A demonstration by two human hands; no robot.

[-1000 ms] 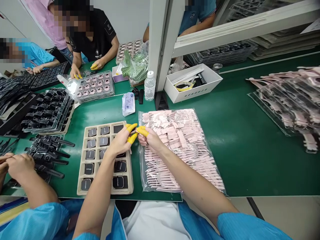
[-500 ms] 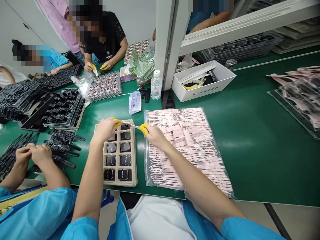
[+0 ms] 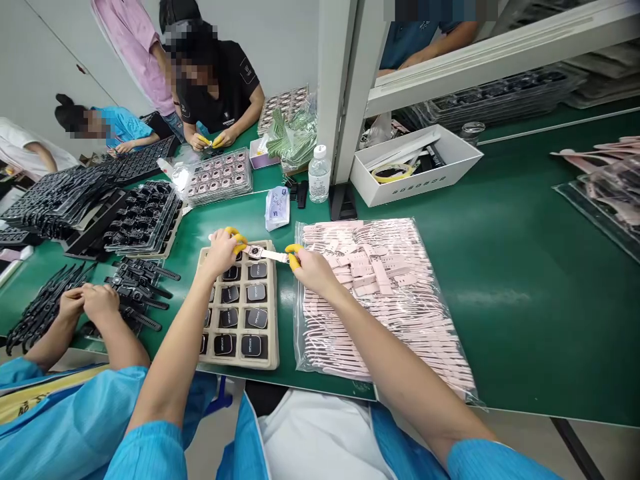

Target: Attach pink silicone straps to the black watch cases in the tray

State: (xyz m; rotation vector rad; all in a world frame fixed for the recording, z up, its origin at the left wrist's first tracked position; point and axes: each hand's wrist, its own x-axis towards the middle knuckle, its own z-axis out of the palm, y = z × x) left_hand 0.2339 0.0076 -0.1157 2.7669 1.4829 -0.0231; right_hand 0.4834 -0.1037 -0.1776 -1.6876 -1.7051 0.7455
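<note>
A watch with pink straps is stretched between my two hands, its round sensor underside showing. My left hand, with yellow finger covers, grips its left end above a beige tray of square dark watch faces. At the strap's right end, my right hand is closed on it, also in yellow finger covers. Below and right of that hand, many pink straps lie in rows on a clear plastic bag, with several loose ones on top.
A co-worker's hands are at the left by black watches. Behind stand a tissue pack, a bottle and a white box by a post. Bagged pink straps lie far right.
The watch in my hands has turned, so its sensor underside now faces the camera. The whole view has shifted slightly, with things appearing further right.
</note>
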